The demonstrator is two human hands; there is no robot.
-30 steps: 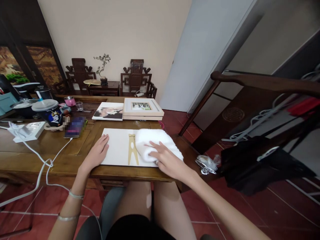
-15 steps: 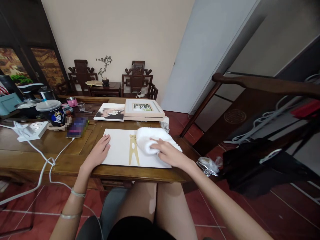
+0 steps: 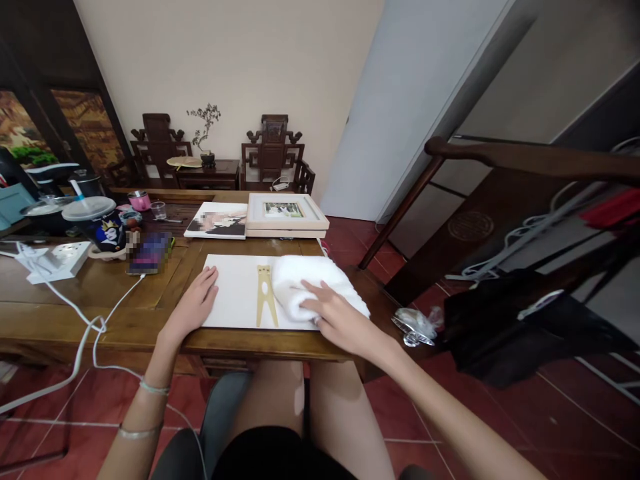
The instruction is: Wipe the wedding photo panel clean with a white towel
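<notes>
The right hand (image 3: pixel 340 319) lies palm-down on the white towel (image 3: pixel 313 288), fingers spread flat, pressing rather than gripping. The towel covers the right half of the white board (image 3: pixel 233 293) on the tabletop (image 3: pixel 100 300); the left hand (image 3: pixel 193 303) rests open on the board's left edge.

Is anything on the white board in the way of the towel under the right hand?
Yes: a tan clothespin-shaped piece lies on the white board just left of the white towel, between it and the left hand. The right hand rests directly on the towel, nothing between them.
</notes>
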